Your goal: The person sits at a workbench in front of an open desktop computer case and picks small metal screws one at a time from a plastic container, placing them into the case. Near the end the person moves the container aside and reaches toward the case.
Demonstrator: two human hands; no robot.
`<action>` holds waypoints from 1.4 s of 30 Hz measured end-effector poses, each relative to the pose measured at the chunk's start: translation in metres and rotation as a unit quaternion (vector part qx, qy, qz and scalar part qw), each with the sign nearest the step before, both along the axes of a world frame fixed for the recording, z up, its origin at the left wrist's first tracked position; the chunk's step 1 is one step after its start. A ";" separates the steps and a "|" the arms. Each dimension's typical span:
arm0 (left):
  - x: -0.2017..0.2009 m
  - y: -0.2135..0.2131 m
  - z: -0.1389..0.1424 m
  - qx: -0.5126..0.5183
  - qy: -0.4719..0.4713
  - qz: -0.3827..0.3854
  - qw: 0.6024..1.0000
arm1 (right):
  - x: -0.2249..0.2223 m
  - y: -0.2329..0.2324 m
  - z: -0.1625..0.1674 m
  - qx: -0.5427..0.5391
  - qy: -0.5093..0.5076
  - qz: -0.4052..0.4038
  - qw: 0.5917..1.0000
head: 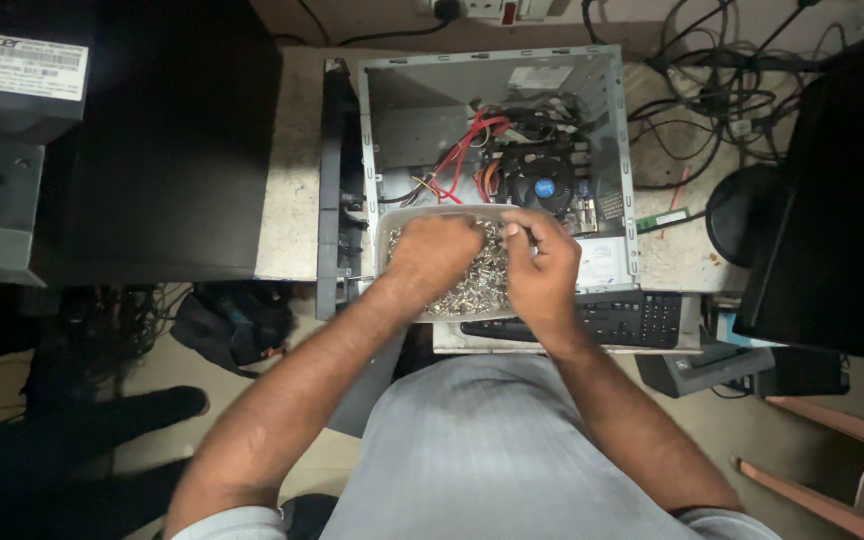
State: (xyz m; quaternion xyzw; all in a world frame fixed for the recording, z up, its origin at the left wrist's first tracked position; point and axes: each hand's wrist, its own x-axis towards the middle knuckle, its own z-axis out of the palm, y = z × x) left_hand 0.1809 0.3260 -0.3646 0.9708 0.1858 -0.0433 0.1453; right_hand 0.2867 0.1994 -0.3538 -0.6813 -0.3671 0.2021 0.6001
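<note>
Head camera looks down as a person's left hand (437,252) digs, fingers spread, into a plastic tub of screws (472,285) resting on an opened computer case (497,150), while the right hand (542,265) pinches something small, seemingly a screw, above a keyboard (632,318).

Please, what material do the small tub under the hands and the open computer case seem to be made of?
The tub looks like translucent whitish plastic: its rim is pale and cloudy. The computer case appears to be bare sheet metal, grey and dull, with rows of punched holes along its edges. The small parts in the tub glint like metal, probably screws.
</note>
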 end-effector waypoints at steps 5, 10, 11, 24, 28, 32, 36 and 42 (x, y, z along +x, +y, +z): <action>-0.012 0.007 0.005 -0.044 -0.052 0.028 0.997 | 0.001 0.001 0.000 -0.008 -0.051 -0.002 0.999; -0.014 0.007 0.005 -0.065 -0.063 0.043 0.995 | 0.002 0.001 0.004 -0.020 -0.063 0.005 0.998; -0.014 0.006 0.005 -0.064 -0.071 0.042 0.994 | 0.002 0.002 0.005 -0.025 -0.061 0.005 0.998; -0.007 0.002 0.008 0.003 -0.014 0.001 1.000 | 0.003 0.002 0.009 -0.017 -0.080 0.004 0.997; -0.005 0.005 0.004 0.005 -0.001 0.021 1.000 | 0.003 0.002 0.010 -0.019 -0.049 0.004 0.999; -0.002 0.006 -0.001 0.026 -0.001 0.007 1.000 | 0.003 0.001 0.006 -0.012 -0.052 0.005 0.999; -0.002 0.006 0.001 0.018 0.010 0.009 1.000 | 0.003 0.001 0.005 -0.013 -0.043 -0.002 0.999; -0.006 0.008 0.021 -0.046 -0.043 0.017 0.998 | 0.006 0.003 0.006 -0.012 -0.092 0.000 0.996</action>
